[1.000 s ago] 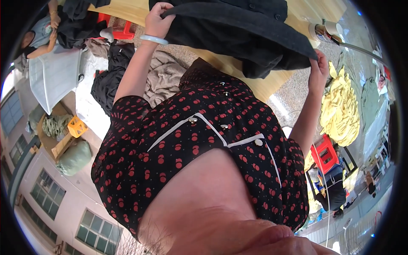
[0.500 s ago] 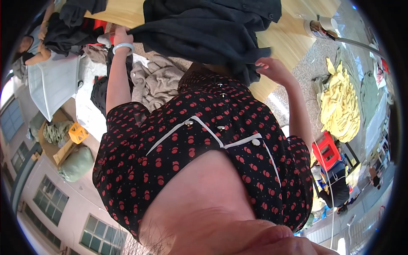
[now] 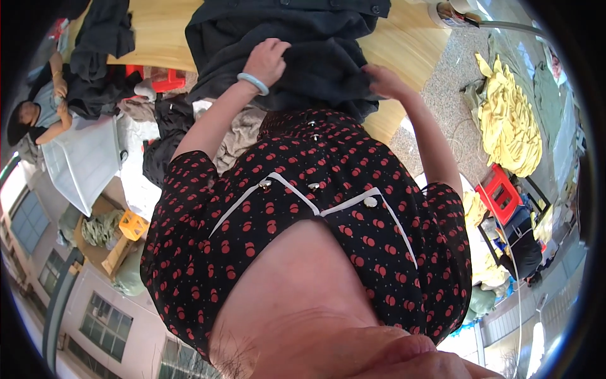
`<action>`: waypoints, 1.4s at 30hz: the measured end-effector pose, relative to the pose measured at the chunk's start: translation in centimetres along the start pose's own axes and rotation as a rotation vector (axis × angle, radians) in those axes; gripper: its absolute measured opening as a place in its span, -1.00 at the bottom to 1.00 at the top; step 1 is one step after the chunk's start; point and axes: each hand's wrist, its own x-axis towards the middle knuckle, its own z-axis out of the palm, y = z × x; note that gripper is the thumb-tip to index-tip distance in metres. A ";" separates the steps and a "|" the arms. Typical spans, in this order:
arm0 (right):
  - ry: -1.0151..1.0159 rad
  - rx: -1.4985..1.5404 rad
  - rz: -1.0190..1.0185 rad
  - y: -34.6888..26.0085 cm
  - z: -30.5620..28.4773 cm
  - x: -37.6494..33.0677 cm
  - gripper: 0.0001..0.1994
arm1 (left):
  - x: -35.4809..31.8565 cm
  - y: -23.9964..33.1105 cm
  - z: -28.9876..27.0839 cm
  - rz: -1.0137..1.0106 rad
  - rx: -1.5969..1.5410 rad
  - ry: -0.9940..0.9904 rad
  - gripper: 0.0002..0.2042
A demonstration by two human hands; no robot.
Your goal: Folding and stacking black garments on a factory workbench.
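Observation:
A dark, buttoned garment [image 3: 315, 69] lies bunched on a pale wooden table [image 3: 404, 47] in front of me, its top cut off by the picture's upper edge. My left hand [image 3: 266, 62], with a pale bracelet at the wrist, rests on the middle of the cloth, fingers stretched out and slightly bent. At the garment's right edge is my right hand [image 3: 386, 82]. Its fingertips touch the cloth there, blurred and partly lost against the dark fabric, so their grip does not show.
More dark clothing [image 3: 104, 35] lies on the table's left part. Left stand a person [image 3: 47, 104] and a white bin [image 3: 82, 158]; grey-brown cloth [image 3: 237, 142] is below the table. To the right are a yellow fabric pile [image 3: 511, 123], a red stool [image 3: 502, 192] and a can-like container [image 3: 445, 16].
My left hand has come inward from the garment's outstretched left end, which now lies gathered in. My right hand has moved slightly up and left to the cloth's edge. The view has shifted.

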 end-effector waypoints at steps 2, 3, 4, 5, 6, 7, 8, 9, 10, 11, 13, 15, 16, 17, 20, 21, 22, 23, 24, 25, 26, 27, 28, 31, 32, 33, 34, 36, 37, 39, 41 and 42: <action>-0.039 -0.206 0.056 1.2 1.1 -0.4 -0.66 | 3.0 0.9 1.1 0.020 -0.061 -0.010 -0.78; 0.053 -0.247 -0.010 1.2 1.3 -0.9 -0.73 | 4.3 1.3 1.4 0.015 -0.086 -0.023 -0.79; 0.074 -0.248 -0.005 1.5 1.1 -1.0 -0.73 | 6.2 1.2 2.0 0.035 -0.128 -0.002 -0.82; 0.032 -0.293 0.010 1.4 0.8 -1.3 -0.76 | 8.0 0.9 2.7 0.048 -0.108 0.007 -0.83; -0.015 -0.344 0.027 1.1 0.3 -1.6 -0.80 | 9.7 0.7 3.2 0.059 -0.093 0.021 -0.84; -0.003 -0.347 0.038 0.6 -0.1 -1.8 -0.80 | 11.4 0.5 3.6 0.036 -0.085 0.021 -0.87; 0.088 -0.328 0.073 0.2 -0.6 -2.0 -0.83 | 13.4 0.2 4.3 0.010 -0.050 -0.023 -0.87; 0.179 -0.309 0.109 -0.1 -1.3 -2.1 -0.85 | 15.5 0.1 5.0 -0.017 -0.015 -0.066 -0.86; 0.191 -0.307 0.128 -0.6 -1.9 -2.2 -0.85 | 17.3 0.2 5.8 -0.092 0.034 -0.155 -0.84; 0.305 -0.286 0.070 -1.3 -2.8 -2.1 -0.87 | 18.9 -0.1 6.6 -0.076 0.032 -0.154 -0.84; 0.463 -0.227 -0.009 -3.5 -4.8 -2.1 -0.89 | 22.1 -0.3 9.2 -0.121 0.131 -0.286 -0.77; 0.478 -0.196 -0.028 -5.6 -5.8 -2.5 -0.88 | 24.4 -0.8 12.3 -0.052 0.084 -0.329 -0.65; 0.448 -0.205 -0.012 -6.0 -6.2 -2.6 -0.86 | 24.7 -1.4 13.8 0.001 0.075 -0.363 -0.53; 0.475 -0.139 -0.036 -5.9 -6.0 -2.6 -0.83 | 24.5 -1.5 14.8 0.005 0.072 -0.356 -0.50; 0.465 -0.139 0.018 -3.6 -5.0 -1.7 -0.86 | 25.1 -0.5 14.8 -0.134 0.118 -0.552 -0.65; 0.449 -0.183 0.053 -3.1 -4.7 -1.1 -0.88 | 24.5 -1.3 15.1 -0.101 0.136 -0.471 -0.72; 0.426 -0.222 0.088 -2.2 -4.5 -1.4 -0.89 | 24.5 -0.6 15.1 -0.141 0.171 -0.490 -0.77; 0.441 -0.248 0.124 -1.4 -4.5 -2.1 -0.89 | 24.7 0.4 15.1 -0.117 0.168 -0.492 -0.78; 0.452 -0.248 0.175 -1.2 -4.4 -2.4 -0.90 | 24.6 0.8 14.6 -0.117 0.178 -0.489 -0.80; 0.464 -0.248 0.221 -0.9 -4.6 -2.7 -0.91 | 24.6 1.4 14.6 -0.042 0.181 -0.443 -0.81; 0.474 -0.260 0.219 -1.3 -5.0 -2.5 -0.91 | 24.3 1.5 14.3 0.027 0.194 -0.397 -0.83; 0.469 -0.298 0.176 -1.6 -5.5 -2.6 -0.90 | 23.9 2.4 13.2 0.148 0.083 -0.294 -0.84; 0.462 -0.337 0.130 -2.0 -6.1 -2.5 -0.90 | 23.6 3.2 12.0 0.200 -0.066 -0.232 -0.84; 0.658 -0.271 0.050 -4.1 -8.5 -2.3 -0.90 | 21.1 8.4 6.7 0.221 -0.377 -0.078 -0.83; 0.660 -0.293 0.046 -4.3 -9.4 -2.8 -0.90 | 20.4 9.9 5.8 0.211 -0.411 -0.037 -0.84; 0.705 -0.223 0.052 -4.8 -10.0 -2.7 -0.89 | 19.5 11.2 4.3 0.166 -0.418 -0.003 -0.85; 0.748 -0.152 0.059 -5.1 -10.5 -2.6 -0.88 | 18.9 11.7 4.3 0.105 -0.512 -0.008 -0.85; 0.734 -0.121 0.071 -5.7 -10.4 -2.3 -0.87 | 17.8 10.8 5.7 -0.035 -0.674 -0.026 -0.85; 0.718 -0.076 0.107 -5.8 -10.1 -2.1 -0.86 | 17.3 9.6 6.6 -0.034 -0.672 -0.002 -0.85; 0.715 -0.046 0.100 -5.5 -9.5 -2.0 -0.86 | 16.7 8.8 7.3 -0.377 -1.050 -0.170 -0.81; 0.704 -0.019 0.093 -5.1 -8.6 -1.9 -0.85 | 16.2 7.9 7.0 -0.425 -1.100 -0.242 -0.76; 0.716 0.006 0.082 -4.8 -8.3 -1.8 -0.85 | 16.0 8.0 6.9 -0.379 -0.985 -0.286 -0.77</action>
